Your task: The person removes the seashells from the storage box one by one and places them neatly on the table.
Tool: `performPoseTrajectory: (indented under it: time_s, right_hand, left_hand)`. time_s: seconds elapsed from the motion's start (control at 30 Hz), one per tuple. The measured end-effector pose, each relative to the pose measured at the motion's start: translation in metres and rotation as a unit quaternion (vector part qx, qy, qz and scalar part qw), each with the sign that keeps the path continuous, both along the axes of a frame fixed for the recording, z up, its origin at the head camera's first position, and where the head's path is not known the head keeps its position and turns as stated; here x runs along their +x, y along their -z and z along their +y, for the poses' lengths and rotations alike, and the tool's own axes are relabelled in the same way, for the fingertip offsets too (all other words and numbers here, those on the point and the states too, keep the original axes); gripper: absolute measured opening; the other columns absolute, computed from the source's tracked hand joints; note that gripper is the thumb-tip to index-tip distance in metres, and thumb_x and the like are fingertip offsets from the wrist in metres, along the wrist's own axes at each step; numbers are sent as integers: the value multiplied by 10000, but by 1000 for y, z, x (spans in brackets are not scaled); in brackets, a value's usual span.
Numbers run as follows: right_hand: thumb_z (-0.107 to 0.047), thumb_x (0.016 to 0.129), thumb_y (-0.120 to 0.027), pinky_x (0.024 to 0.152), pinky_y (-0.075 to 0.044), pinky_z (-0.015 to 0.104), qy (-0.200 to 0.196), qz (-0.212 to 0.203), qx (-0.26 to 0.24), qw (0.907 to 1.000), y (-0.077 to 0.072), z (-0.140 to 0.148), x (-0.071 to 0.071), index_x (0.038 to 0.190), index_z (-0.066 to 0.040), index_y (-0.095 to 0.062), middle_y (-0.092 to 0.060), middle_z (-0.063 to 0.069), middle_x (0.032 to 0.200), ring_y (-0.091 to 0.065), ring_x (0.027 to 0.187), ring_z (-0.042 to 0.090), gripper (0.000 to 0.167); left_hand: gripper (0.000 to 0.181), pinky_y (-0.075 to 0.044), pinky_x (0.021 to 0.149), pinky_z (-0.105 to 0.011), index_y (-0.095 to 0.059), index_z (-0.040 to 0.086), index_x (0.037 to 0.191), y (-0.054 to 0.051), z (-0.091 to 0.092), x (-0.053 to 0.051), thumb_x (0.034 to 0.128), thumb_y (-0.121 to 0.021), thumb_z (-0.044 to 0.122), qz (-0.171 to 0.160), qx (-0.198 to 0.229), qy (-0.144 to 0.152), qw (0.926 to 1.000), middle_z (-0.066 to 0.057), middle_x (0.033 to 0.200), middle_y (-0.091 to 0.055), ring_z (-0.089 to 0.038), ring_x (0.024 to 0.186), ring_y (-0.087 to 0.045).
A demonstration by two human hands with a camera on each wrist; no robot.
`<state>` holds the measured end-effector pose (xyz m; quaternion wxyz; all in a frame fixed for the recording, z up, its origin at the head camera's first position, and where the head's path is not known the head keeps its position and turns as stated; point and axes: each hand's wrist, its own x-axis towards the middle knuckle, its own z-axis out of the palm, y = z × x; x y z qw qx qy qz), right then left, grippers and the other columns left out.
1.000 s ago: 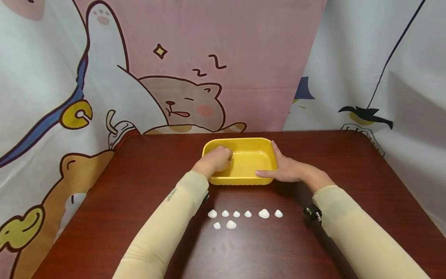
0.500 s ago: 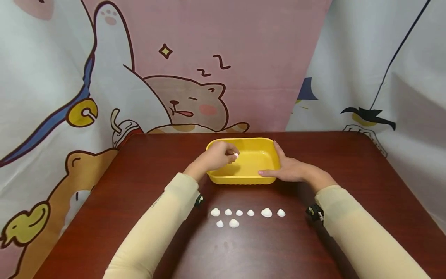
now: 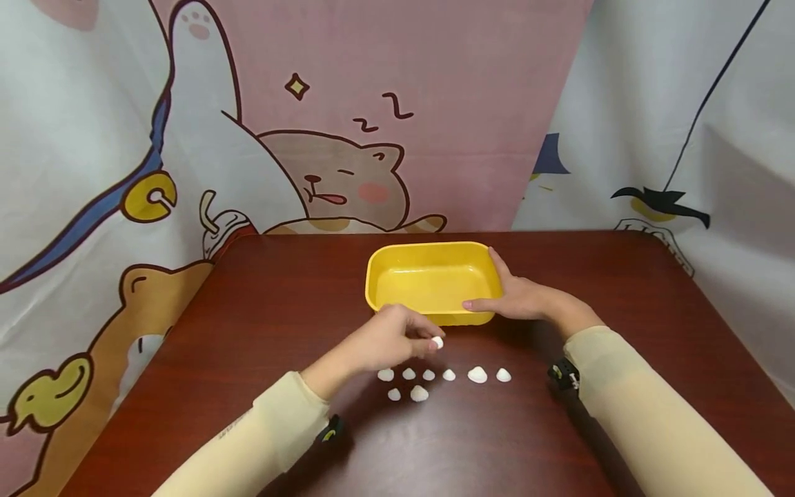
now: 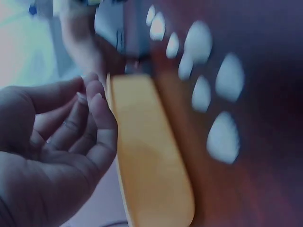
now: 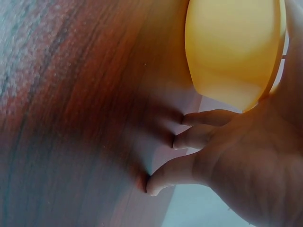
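My left hand [image 3: 388, 339] pinches a small white shell [image 3: 437, 342] between thumb and fingers, in the air just in front of the yellow plastic tub [image 3: 459, 319]. In the left wrist view the fingertips [image 4: 98, 106] meet and mostly hide that shell. At the tub's right end my right hand [image 3: 523, 298] rests with its fingers spread, the thumb over the front rim. Those straight fingers [image 5: 194, 135] run down beside the tub in the right wrist view. Several white shells [image 3: 477, 375] lie on the table in a row, with two more, including a larger shell [image 3: 419, 393], nearer me.
The dark red-brown wooden table [image 3: 298, 276] reaches back to a cartoon-printed cloth [image 3: 459, 124], which also hangs at both sides. Both wrists wear dark straps, such as the right strap [image 3: 564, 376].
My left hand has come out of the tub with a shell in its fingertips and moved toward me, over the front rim. The right hand stays on the tub.
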<state>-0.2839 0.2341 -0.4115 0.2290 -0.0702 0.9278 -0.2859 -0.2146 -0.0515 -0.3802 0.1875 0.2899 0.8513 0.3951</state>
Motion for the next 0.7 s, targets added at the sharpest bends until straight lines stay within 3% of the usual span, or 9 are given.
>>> performPoseTrajectory:
  time_s: [0.13, 0.3, 0.47, 0.7]
  right_hand:
    - [-840, 836, -662, 1221, -335, 708, 26, -2, 60, 10000, -1, 1, 1, 1651, -195, 309, -383, 375, 1618, -470, 1445, 511, 1422]
    - [-840, 845, -651, 1212, -341, 714, 12, 19, 100, 9999, 0, 1, 2, 1652, -196, 307, -354, 399, 1626, -459, 1449, 524, 1408]
    - [-844, 841, -650, 1208, -337, 724, -48, 26, 77, 10000, 1, 0, 1, 1653, -209, 304, -366, 382, 1624, -460, 1446, 522, 1405]
    - [-845, 840, -651, 1211, -335, 723, -72, 24, 91, 9999, -1, 2, 1, 1648, -193, 313, -363, 381, 1630, -455, 1458, 523, 1418]
  left_hand:
    - [101, -532, 622, -181, -828, 65, 1048, 13, 10, 22, 964, -772, 64, 12, -321, -54, 9995, 6, 849, -802, -66, 666, -685]
    - [70, -509, 552, -171, -769, 59, 887, 26, 22, 39, 903, -830, 28, -248, -634, -309, 9972, 24, 718, -763, -73, 553, -672]
    - [142, -499, 525, -181, -741, 96, 807, 29, 27, 47, 880, -849, 41, -164, -1051, -396, 9935, 56, 650, -735, -32, 476, -619]
    - [188, -497, 505, -197, -709, 167, 759, 31, 34, 50, 877, -828, 84, 124, -1629, -434, 9856, 117, 540, -647, -38, 423, -611]
